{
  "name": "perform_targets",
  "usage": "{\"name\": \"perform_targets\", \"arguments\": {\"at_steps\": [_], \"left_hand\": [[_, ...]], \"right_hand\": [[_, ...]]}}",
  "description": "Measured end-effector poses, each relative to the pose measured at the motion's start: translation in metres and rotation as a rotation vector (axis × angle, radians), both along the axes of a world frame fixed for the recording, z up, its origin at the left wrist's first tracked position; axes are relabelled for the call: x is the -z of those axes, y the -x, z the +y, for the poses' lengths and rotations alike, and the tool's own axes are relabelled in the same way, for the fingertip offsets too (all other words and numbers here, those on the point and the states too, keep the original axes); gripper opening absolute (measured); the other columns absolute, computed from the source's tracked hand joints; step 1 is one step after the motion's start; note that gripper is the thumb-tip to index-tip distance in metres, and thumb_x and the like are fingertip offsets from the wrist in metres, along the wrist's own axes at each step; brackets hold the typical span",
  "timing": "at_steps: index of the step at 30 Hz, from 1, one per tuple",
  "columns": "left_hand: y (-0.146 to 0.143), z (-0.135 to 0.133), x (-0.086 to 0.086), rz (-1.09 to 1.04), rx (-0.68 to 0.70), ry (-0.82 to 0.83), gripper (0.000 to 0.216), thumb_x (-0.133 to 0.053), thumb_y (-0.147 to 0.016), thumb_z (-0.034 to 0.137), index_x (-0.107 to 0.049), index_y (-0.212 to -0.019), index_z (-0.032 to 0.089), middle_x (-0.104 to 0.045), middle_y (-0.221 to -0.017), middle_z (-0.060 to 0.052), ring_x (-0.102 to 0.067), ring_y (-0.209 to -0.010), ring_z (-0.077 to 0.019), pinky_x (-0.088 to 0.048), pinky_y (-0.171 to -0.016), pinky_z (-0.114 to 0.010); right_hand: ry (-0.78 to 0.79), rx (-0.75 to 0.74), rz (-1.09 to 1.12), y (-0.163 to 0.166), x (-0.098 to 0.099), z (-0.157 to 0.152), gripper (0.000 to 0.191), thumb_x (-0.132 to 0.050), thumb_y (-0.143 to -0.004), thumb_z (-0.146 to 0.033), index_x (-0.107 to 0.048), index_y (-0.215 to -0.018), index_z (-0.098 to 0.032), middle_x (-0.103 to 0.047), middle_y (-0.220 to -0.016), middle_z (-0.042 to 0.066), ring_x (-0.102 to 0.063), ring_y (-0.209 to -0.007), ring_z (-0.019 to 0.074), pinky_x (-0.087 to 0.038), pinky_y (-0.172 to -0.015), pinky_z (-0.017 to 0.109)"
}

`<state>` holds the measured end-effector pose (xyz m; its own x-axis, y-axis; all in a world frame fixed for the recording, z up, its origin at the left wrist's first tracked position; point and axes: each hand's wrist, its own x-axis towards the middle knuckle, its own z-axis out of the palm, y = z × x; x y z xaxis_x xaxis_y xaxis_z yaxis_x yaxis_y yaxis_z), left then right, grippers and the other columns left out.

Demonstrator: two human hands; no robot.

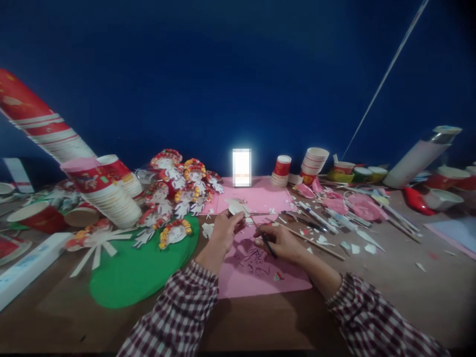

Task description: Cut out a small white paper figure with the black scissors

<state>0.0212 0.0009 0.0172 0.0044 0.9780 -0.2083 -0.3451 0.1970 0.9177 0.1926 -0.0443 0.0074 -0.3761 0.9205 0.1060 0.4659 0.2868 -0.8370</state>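
Note:
My left hand pinches a small white paper cutout between thumb and fingers, above a pink sheet. In my right hand is a slim dark paintbrush, its thin tip pointing at the cutout's edge; whether it touches cannot be made out. The pink sheet under both hands bears dark scribbles and a small coloured scrap. To the left, finished-looking paper figures with red and yellow curled trim lie on a green round board, and more are heaped behind.
Stacked red paper cups lean at the left, beside a long white box. More cups stand at the back. Pens, a wooden stick, pink pieces and paper scraps litter the right. A bright lamp shines before the blue wall.

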Motion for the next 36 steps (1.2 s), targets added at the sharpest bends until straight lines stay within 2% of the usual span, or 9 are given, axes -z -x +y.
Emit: {"name": "perform_targets", "arguments": {"at_steps": [5, 13, 23, 36], "left_hand": [[-0.0048, -0.0044, 0.0017, -0.002, 0.059, -0.011, 0.031, -0.076, -0.054, 0.025, -0.062, -0.077, 0.012, -0.061, -0.068, 0.0, -0.054, -0.055, -0.0078, -0.047, -0.056, -0.021], [-0.0057, -0.0055, 0.0037, -0.016, 0.11, -0.021, 0.03, -0.076, -0.056, 0.025, -0.063, -0.079, 0.012, -0.061, -0.07, 0.0, -0.055, -0.058, -0.0074, -0.048, -0.058, -0.02], [-0.0082, -0.0099, -0.0056, -0.027, 0.114, 0.013, 0.027, -0.077, -0.05, 0.021, -0.058, -0.068, 0.013, -0.057, -0.058, 0.002, -0.054, -0.05, -0.0081, -0.046, -0.053, -0.022], [-0.007, -0.009, -0.0032, -0.021, 0.136, -0.003, 0.025, -0.075, -0.054, 0.02, -0.06, -0.073, 0.012, -0.06, -0.063, 0.001, -0.054, -0.051, -0.0073, -0.046, -0.054, -0.021]], "right_hand": [[0.062, -0.016, 0.07, 0.0003, -0.0026, 0.0007, 0.028, -0.061, -0.078, -0.041, -0.064, -0.083, -0.013, -0.043, -0.056, -0.004, -0.036, -0.052, 0.0089, -0.025, -0.047, 0.02], [0.154, -0.008, 0.171, 0.0013, -0.0039, 0.0011, 0.033, -0.064, -0.075, -0.04, -0.064, -0.088, -0.01, -0.049, -0.063, -0.001, -0.04, -0.054, 0.0095, -0.031, -0.049, 0.021], [0.157, 0.0, 0.182, 0.0009, -0.0023, 0.0011, 0.033, -0.062, -0.077, -0.043, -0.063, -0.086, -0.011, -0.049, -0.063, -0.002, -0.041, -0.055, 0.0099, -0.032, -0.051, 0.021], [0.132, 0.0, 0.15, 0.0008, -0.0035, 0.0002, 0.034, -0.061, -0.078, -0.044, -0.063, -0.089, -0.012, -0.05, -0.065, -0.001, -0.041, -0.057, 0.0101, -0.033, -0.052, 0.021]]}}
